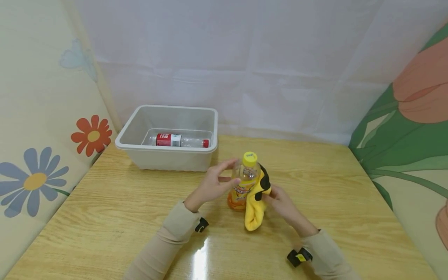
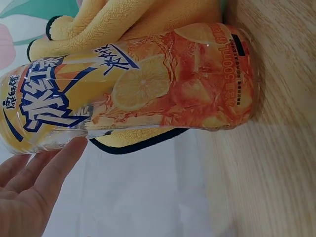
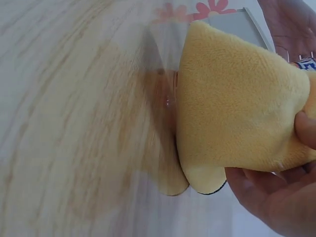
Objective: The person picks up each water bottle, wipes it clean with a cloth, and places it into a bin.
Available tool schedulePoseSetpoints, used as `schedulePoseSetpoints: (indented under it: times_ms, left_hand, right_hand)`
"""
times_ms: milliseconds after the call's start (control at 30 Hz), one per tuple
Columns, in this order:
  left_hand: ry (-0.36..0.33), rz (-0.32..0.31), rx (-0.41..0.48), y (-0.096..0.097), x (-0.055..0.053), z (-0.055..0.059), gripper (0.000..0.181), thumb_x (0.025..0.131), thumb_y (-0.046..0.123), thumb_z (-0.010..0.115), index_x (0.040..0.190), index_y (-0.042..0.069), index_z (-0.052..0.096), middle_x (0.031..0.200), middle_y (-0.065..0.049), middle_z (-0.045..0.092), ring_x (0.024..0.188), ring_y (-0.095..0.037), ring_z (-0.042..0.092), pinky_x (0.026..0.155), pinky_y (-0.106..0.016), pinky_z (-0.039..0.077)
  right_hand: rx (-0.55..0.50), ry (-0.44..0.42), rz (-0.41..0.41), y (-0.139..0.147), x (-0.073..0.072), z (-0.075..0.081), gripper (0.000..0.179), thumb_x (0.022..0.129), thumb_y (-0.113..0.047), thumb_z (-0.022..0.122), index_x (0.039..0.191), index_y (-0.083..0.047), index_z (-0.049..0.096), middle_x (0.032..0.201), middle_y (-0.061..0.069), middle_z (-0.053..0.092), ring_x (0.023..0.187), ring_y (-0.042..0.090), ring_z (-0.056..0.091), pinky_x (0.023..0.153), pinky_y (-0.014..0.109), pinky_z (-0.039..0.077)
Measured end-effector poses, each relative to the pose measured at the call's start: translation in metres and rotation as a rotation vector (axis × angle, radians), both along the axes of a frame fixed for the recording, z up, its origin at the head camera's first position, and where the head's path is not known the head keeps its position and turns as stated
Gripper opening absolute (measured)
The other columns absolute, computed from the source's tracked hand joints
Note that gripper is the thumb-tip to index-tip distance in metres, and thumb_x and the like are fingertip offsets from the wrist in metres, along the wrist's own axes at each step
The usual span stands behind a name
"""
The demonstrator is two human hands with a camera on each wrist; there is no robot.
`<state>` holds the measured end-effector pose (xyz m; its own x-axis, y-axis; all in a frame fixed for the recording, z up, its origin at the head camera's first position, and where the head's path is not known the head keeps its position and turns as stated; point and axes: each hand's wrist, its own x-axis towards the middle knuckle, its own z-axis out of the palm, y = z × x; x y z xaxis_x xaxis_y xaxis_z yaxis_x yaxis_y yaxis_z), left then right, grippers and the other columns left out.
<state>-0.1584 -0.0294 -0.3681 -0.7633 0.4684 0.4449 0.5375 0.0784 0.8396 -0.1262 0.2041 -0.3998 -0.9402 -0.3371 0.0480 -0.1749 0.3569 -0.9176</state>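
A clear plastic drink bottle (image 1: 238, 193) with a yellow cap and a yellow-orange label stands upright on the table. My left hand (image 1: 213, 186) holds its upper part from the left, thumb in front and fingers behind. In the left wrist view, an orange slice and ice show on the bottle's label (image 2: 143, 89). My right hand (image 1: 282, 203) grips a folded yellow cloth (image 1: 254, 212) with dark edging, which lies against the bottle's right side. The right wrist view shows the thumb on top of the cloth (image 3: 232, 98) and fingers beneath it.
A light grey plastic bin (image 1: 171, 159) stands at the back left. Inside it lies a clear bottle (image 1: 190, 142) with a red cap and a red-and-white label. The wooden table (image 1: 336, 175) meets a white sheet behind and flower-patterned cloths at both sides.
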Motion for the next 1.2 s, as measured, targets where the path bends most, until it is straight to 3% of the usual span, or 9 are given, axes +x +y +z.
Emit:
schedulePoseSetpoints:
  times_ms: [167,400,533,833,1200]
  left_hand:
    - [0.0,0.002,-0.019,0.001,0.001,0.001,0.06,0.081,0.005,0.067,0.133,-0.007,0.038,0.128,-0.023,0.046,0.113,-0.032,0.049,0.081,-0.027,0.052]
    - [0.016,0.025,-0.121,0.007,0.002,0.001,0.087,0.071,0.016,0.079,0.139,0.0,0.028,0.13,-0.015,0.046,0.116,-0.024,0.047,0.087,-0.03,0.049]
    - [0.022,0.038,-0.144,0.011,0.002,-0.001,0.091,0.07,0.016,0.079,0.141,0.003,0.024,0.131,-0.014,0.045,0.113,-0.025,0.049,0.087,-0.03,0.049]
    - [0.023,0.061,-0.062,0.011,0.003,0.002,0.089,0.069,0.012,0.079,0.139,0.001,0.026,0.125,-0.017,0.048,0.111,-0.027,0.05,0.086,-0.035,0.05]
    - [0.141,0.106,-0.009,-0.002,0.003,0.023,0.082,0.065,0.009,0.081,0.131,0.0,0.033,0.117,-0.017,0.054,0.106,-0.028,0.053,0.081,-0.029,0.052]
  right_hand:
    - [-0.018,0.021,-0.016,0.001,0.001,0.001,0.028,0.089,0.002,0.048,0.116,0.01,0.053,0.113,0.024,0.057,0.102,0.022,0.054,0.087,0.03,0.046]
    - [-0.055,0.048,-0.017,0.004,0.003,0.003,0.03,0.09,0.004,0.046,0.118,0.012,0.05,0.112,0.025,0.057,0.096,0.013,0.056,0.082,0.025,0.048]
    - [-0.065,0.057,-0.037,0.005,0.004,0.004,0.03,0.089,0.005,0.045,0.117,0.013,0.05,0.111,0.026,0.057,0.094,0.009,0.056,0.081,0.024,0.048]
    - [-0.084,0.101,-0.074,0.012,0.009,0.009,0.027,0.087,0.007,0.045,0.113,0.013,0.052,0.103,0.024,0.058,0.087,0.007,0.057,0.076,0.023,0.05]
    - [-0.089,0.105,-0.114,0.019,0.014,0.009,0.024,0.088,0.006,0.046,0.109,0.013,0.054,0.101,0.018,0.06,0.086,0.006,0.056,0.074,0.021,0.05]
